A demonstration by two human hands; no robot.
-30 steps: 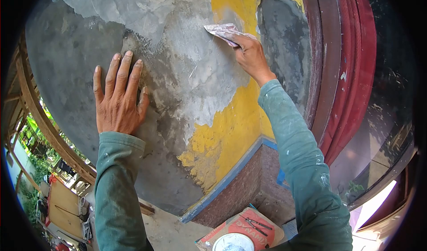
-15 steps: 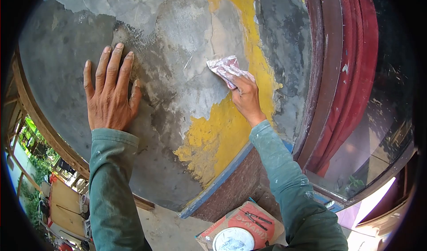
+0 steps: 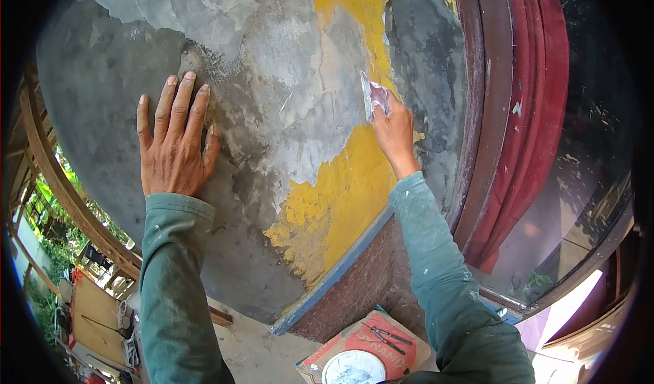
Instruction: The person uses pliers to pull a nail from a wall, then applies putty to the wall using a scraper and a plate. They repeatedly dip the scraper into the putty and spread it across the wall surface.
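My left hand (image 3: 174, 139) lies flat on the patchy grey wall (image 3: 109, 84) with its fingers spread, holding nothing. In my right hand (image 3: 396, 133) is a thin, flat putty scraper (image 3: 377, 99), reddish and smeared with white. Its long pale edge stands nearly upright in view and faces left, close over the wall where a yellow painted strip (image 3: 378, 40) meets a smoothed grey area. My fingers cover the scraper's right end. Around it are pale, filled-looking patches and flaking yellow paint (image 3: 334, 200).
A brown frame (image 3: 494, 112) and red curtain (image 3: 538, 118) stand at the right. A blue ledge (image 3: 334, 272) edges the wall's bottom. Below, a red-and-tan box (image 3: 409, 340) holds pliers-like tools (image 3: 387, 335) and a round white-smeared container (image 3: 354, 369). A wooden beam (image 3: 75, 193) runs left.
My right hand has moved slightly right and turned the scraper from a slanted position to nearly upright. My left hand stays flat on the wall; the whole view has shifted a little.
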